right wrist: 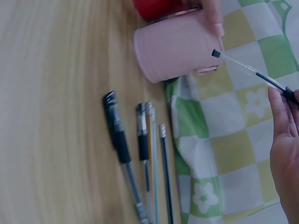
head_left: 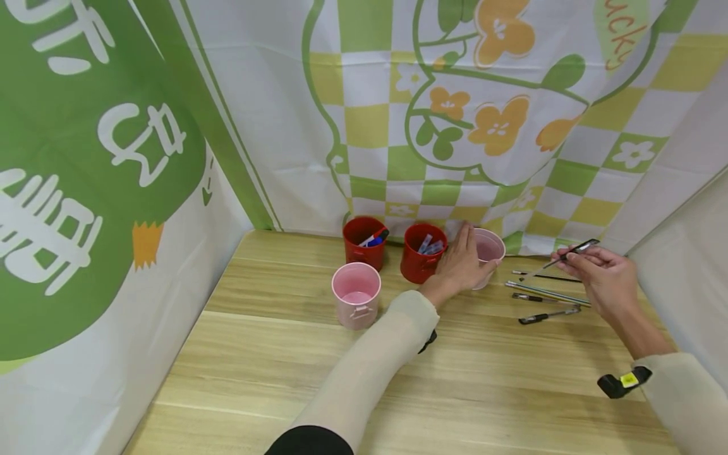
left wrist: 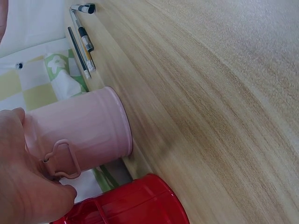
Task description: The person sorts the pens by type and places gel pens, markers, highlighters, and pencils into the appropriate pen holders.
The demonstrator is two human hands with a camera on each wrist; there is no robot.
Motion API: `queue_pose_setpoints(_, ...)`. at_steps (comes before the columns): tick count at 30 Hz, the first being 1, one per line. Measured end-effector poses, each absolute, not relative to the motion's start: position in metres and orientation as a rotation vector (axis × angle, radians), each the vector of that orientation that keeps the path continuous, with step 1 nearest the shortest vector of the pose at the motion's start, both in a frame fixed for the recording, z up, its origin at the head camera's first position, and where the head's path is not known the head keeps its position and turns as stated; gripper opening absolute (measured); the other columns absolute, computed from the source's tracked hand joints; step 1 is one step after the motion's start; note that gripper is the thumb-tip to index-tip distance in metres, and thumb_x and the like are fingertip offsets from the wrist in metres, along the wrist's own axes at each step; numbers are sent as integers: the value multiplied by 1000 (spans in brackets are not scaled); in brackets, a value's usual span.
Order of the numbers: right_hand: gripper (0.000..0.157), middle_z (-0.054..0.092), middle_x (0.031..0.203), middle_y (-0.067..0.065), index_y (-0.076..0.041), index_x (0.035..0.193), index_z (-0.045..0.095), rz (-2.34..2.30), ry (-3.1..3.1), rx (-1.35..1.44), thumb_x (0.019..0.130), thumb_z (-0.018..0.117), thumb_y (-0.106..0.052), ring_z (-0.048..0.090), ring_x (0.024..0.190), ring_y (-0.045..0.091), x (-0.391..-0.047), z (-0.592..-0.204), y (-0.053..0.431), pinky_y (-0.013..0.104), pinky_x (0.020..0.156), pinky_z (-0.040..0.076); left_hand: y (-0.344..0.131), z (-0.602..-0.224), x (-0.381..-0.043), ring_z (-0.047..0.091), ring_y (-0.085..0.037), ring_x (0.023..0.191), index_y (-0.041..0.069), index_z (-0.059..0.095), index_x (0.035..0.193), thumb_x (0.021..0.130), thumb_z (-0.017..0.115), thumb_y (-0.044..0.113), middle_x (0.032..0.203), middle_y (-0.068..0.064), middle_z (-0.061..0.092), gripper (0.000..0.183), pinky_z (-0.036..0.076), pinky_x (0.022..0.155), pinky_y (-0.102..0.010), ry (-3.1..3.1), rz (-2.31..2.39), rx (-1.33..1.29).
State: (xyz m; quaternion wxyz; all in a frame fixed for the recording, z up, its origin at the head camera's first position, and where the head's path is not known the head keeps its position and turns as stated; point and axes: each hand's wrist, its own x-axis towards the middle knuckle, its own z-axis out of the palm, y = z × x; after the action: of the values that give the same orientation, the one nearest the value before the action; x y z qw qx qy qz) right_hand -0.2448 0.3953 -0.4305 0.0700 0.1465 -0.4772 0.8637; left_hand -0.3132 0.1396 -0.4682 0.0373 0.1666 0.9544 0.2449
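Note:
At the back of the table my left hand (head_left: 457, 262) holds a small pink bucket (left wrist: 84, 126) near its rim, the thumb at the front and the fingers along the far side. That bucket stands upright beside a red bucket (head_left: 419, 256). My right hand (head_left: 608, 278) pinches a clear gel pen (right wrist: 261, 74) with a black grip, raised above the table. In the right wrist view, the pen's black end points toward the pink bucket. Below the right hand lie gel pens (right wrist: 122, 147) and pencils (right wrist: 166, 172), side by side on the wood.
Another red bucket (head_left: 357, 253) with markers (head_left: 375, 240) stands at the back left. In front of it is a second pink bucket (head_left: 356, 316). The nearer red bucket holds pale, clear-looking pieces (head_left: 430, 245). A printed cloth (head_left: 409, 126) hangs behind the wooden table (head_left: 273, 373).

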Motion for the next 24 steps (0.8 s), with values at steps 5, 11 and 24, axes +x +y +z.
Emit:
queue_pose_setpoints(5, 18, 75, 96, 33, 27, 98, 65, 2600, -1359, 409, 95, 47, 31, 79, 93, 40, -251, -421, 390, 44, 83, 60, 140, -468, -313, 14, -13, 163, 14, 0, 172, 102, 54, 67, 179, 3, -5, 103, 27, 127, -31, 2925, 750, 498)
queue_pose_setpoints(11, 14, 74, 96, 34, 28, 100, 63, 2602, -1281, 379, 94, 51, 31, 79, 92, 41, -259, -412, 381, 43, 82, 60, 141, -469, -314, 18, -13, 162, 15, -1, 172, 102, 53, 68, 179, 4, -5, 103, 28, 126, -30, 2929, 737, 477)
queue_pose_setpoints(24, 12, 75, 92, 33, 24, 92, 65, 2529, -1251, 361, 90, 56, 32, 79, 87, 41, -280, -409, 360, 45, 79, 61, 140, -468, -313, 17, -13, 162, 14, -2, 171, 102, 53, 67, 179, 4, -5, 103, 26, 127, -30, 2922, 741, 484)
